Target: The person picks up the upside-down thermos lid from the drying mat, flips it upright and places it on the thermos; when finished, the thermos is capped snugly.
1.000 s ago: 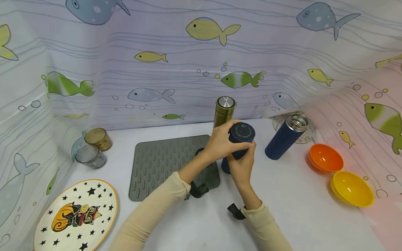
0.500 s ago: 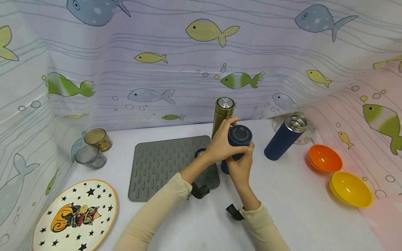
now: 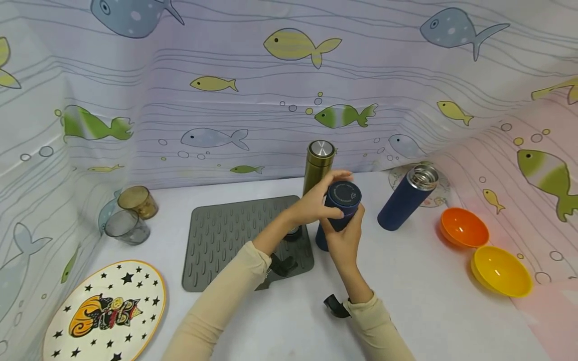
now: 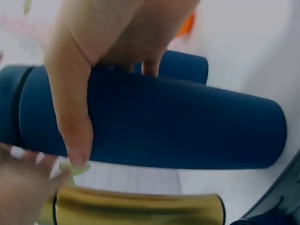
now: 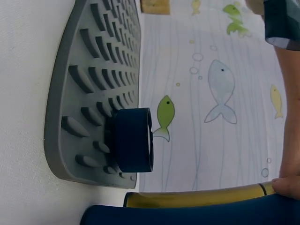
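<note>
Standing upright beside the drying mat is a dark blue vacuum flask (image 4: 187,126) with a matching lid (image 3: 344,193). My left hand (image 3: 311,203) holds the lid between thumb and fingers, its fingertips reaching past the far side. Lower down, my right hand (image 3: 345,243) grips the flask's body, thumb and fingers round it, as the left wrist view also shows. A loose blue cap (image 5: 133,140) sits on the mat's right part, partly behind my left wrist in the head view. A second blue flask (image 3: 404,200) stands to the right, uncapped, its steel mouth showing.
Behind the hands is a gold flask (image 3: 318,165). The grey drying mat (image 3: 226,240) lies left of them. Two glasses (image 3: 128,228) and an owl plate (image 3: 144,321) are further left. Orange (image 3: 464,228) and yellow (image 3: 501,271) bowls are at the right, a patterned plate (image 3: 440,195) behind.
The printed mark on the lid's top has turned clockwise, from the far side to the right. My left fingers have straightened a little past the lid. The right hand keeps its grip.
</note>
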Demonstrator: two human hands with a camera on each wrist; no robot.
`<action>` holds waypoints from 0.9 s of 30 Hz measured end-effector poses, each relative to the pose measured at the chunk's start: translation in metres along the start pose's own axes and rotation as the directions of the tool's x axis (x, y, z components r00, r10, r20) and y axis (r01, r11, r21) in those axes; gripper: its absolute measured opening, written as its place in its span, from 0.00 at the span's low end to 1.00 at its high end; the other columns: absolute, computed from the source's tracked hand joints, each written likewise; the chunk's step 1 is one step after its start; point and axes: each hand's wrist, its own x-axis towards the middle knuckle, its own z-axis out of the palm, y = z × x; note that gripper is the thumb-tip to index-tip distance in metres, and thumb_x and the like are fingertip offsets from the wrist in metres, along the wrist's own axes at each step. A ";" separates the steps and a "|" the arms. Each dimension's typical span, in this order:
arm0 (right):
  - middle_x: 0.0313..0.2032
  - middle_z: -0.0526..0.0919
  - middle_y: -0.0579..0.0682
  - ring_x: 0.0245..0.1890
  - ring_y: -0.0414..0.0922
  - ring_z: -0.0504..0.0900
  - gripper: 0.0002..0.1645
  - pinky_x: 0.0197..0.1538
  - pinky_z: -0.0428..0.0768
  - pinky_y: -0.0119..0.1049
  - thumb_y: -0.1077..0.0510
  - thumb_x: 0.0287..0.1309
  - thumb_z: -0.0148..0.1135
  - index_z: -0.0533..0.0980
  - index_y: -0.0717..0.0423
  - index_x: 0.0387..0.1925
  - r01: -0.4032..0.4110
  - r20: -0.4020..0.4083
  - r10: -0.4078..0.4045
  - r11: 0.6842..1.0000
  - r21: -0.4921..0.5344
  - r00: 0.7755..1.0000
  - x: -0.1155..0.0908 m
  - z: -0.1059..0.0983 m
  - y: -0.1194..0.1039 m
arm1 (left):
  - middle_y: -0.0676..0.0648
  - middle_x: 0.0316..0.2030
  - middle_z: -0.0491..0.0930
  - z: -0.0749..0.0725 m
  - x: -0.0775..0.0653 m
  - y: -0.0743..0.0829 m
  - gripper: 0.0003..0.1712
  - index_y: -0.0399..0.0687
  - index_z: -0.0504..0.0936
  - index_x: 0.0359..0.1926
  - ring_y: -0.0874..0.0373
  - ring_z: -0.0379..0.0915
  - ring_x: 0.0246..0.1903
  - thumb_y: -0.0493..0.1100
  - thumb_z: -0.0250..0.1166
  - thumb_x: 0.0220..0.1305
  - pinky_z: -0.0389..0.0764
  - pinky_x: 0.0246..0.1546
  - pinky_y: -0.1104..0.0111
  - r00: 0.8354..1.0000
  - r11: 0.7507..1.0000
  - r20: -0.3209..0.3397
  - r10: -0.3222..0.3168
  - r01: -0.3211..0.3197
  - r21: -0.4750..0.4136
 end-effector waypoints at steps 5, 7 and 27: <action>0.60 0.69 0.69 0.60 0.59 0.72 0.42 0.61 0.70 0.36 0.75 0.52 0.67 0.57 0.71 0.66 0.012 0.008 -0.012 1.000 0.003 1.000 -0.001 0.001 0.000 | 0.43 0.66 0.65 0.000 -0.001 0.002 0.48 0.45 0.59 0.72 0.52 0.66 0.62 0.40 0.74 0.53 0.71 0.64 0.61 0.999 0.995 -0.047 0.007 -0.002 0.095; 0.60 0.70 0.69 0.59 0.58 0.74 0.42 0.57 0.73 0.31 0.74 0.53 0.68 0.57 0.70 0.66 0.008 0.010 -0.008 1.000 0.001 1.000 -0.001 0.002 0.000 | 0.42 0.69 0.62 -0.003 -0.002 0.003 0.45 0.43 0.59 0.72 0.50 0.62 0.67 0.37 0.69 0.55 0.67 0.67 0.56 1.000 0.998 -0.011 0.020 -0.019 0.065; 0.61 0.69 0.67 0.61 0.57 0.72 0.43 0.61 0.72 0.44 0.74 0.52 0.68 0.57 0.70 0.67 0.009 -0.001 -0.009 1.000 -0.007 1.000 -0.002 0.005 0.000 | 0.41 0.68 0.65 -0.005 -0.006 0.007 0.45 0.41 0.60 0.71 0.51 0.64 0.65 0.35 0.71 0.55 0.68 0.67 0.60 0.998 0.999 -0.040 0.039 -0.038 0.038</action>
